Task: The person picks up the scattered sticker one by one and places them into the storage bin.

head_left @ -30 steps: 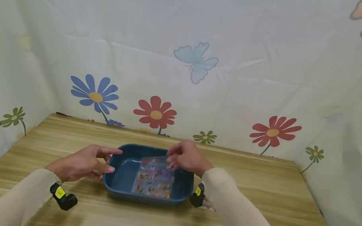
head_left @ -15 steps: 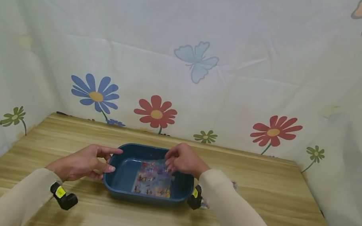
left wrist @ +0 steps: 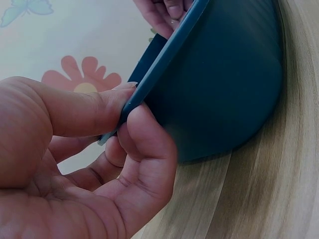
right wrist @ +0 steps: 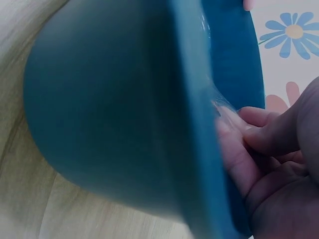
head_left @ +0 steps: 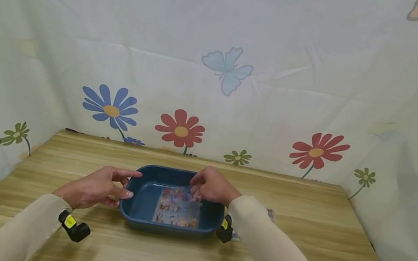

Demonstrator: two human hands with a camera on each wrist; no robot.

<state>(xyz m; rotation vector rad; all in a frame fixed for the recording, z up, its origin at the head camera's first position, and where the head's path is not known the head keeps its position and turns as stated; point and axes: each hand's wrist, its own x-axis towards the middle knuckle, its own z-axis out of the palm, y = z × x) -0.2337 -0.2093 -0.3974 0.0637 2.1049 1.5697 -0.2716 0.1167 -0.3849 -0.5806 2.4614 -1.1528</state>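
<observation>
A dark blue plastic basin [head_left: 142, 200] stands on the wooden table. My left hand [head_left: 100, 188] holds its left side. In the left wrist view, the left thumb and curled fingers [left wrist: 149, 134] pinch the basin's rim. Inside the basin lies a clear sheet printed with small colourful figures [head_left: 177, 209]. Over the basin's far right part, my right hand [head_left: 213, 186] pinches the sheet's upper right corner. The right wrist view shows clear film [right wrist: 225, 107] at the right thumb and fingertips; the basin wall hides the rest of the sheet there.
Another colourful printed piece [head_left: 270, 214] lies on the table right of the basin, mostly hidden beneath the right forearm [head_left: 269, 239]. White flowered cloth [head_left: 212, 112] hangs behind the table [head_left: 153, 258] and at both sides.
My right hand has moved slightly down and left, and the sheet's raised far corner sits lower in the basin. More of the printed piece on the table shows. The left hand keeps its place.
</observation>
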